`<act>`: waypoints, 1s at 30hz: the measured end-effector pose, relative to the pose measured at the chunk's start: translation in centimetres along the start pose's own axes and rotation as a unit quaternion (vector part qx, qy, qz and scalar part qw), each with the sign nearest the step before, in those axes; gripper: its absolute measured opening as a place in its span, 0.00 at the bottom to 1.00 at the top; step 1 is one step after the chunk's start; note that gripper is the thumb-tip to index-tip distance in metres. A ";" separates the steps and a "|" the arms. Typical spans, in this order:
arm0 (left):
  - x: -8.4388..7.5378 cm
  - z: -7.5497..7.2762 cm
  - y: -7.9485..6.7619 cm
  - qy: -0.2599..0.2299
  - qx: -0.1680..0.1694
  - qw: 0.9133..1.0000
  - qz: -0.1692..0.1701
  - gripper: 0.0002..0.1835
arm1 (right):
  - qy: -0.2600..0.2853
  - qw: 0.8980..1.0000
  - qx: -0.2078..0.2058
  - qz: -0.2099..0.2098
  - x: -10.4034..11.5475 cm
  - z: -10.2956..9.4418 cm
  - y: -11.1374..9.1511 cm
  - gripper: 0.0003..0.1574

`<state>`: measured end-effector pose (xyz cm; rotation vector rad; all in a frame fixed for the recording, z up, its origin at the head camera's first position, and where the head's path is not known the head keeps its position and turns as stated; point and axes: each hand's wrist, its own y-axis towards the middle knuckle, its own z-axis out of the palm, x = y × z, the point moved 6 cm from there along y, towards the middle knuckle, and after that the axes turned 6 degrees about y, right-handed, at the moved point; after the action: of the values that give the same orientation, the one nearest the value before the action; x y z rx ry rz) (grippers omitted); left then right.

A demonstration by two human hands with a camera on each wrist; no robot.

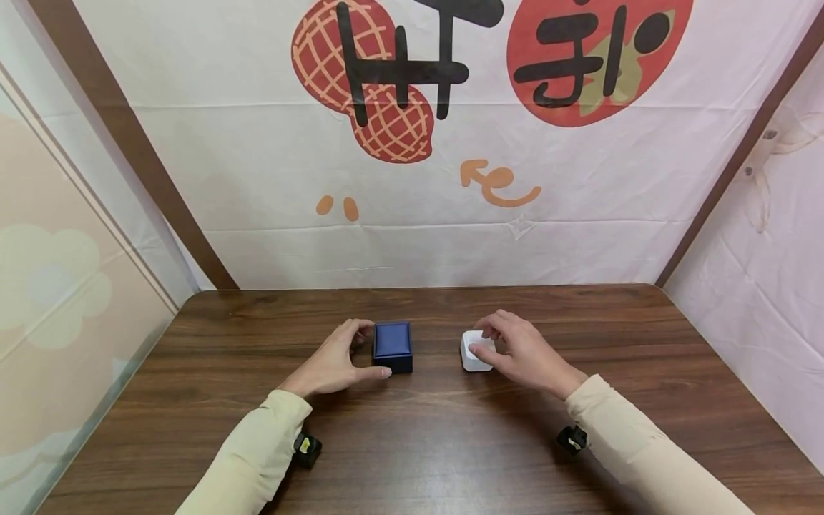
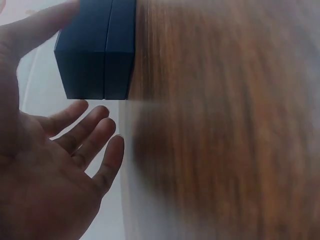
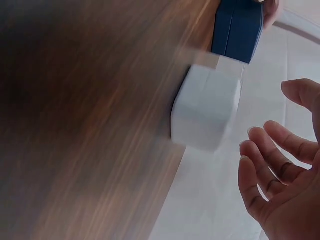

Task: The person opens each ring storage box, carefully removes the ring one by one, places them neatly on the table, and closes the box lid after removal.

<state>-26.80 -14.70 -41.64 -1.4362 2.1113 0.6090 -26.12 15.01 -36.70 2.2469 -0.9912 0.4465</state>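
Observation:
A dark blue box (image 1: 393,340) with a lid seam stands on the wooden table, its lid down. Around its left side my left hand (image 1: 337,361) is spread, thumb at the front corner and fingers near the back. In the left wrist view those fingers (image 2: 112,162) are loosely bent beside the box (image 2: 95,75). To the right sits a small white box (image 1: 472,360) with rounded corners. My right hand (image 1: 524,354) hovers over its right side, thumb and fingers apart. The right wrist view shows a gap between the white box (image 3: 205,107) and the relaxed fingers (image 3: 250,185).
The brown wood-grain table (image 1: 425,443) reaches back to a white printed curtain (image 1: 412,250). More printed cloth hangs at the left (image 1: 71,286) and the right. Small black wrist devices (image 1: 307,450) are strapped under both sleeves.

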 end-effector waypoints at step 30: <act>1.3 0.9 1.3 -0.075 0.031 0.997 -0.005 0.43 | 0.035 0.991 0.125 0.030 2.1 6.9 5.7 0.46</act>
<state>-28.26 -14.60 -43.07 -1.3248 1.9877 0.6208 -28.63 6.37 -38.33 2.4076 -1.0156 0.7039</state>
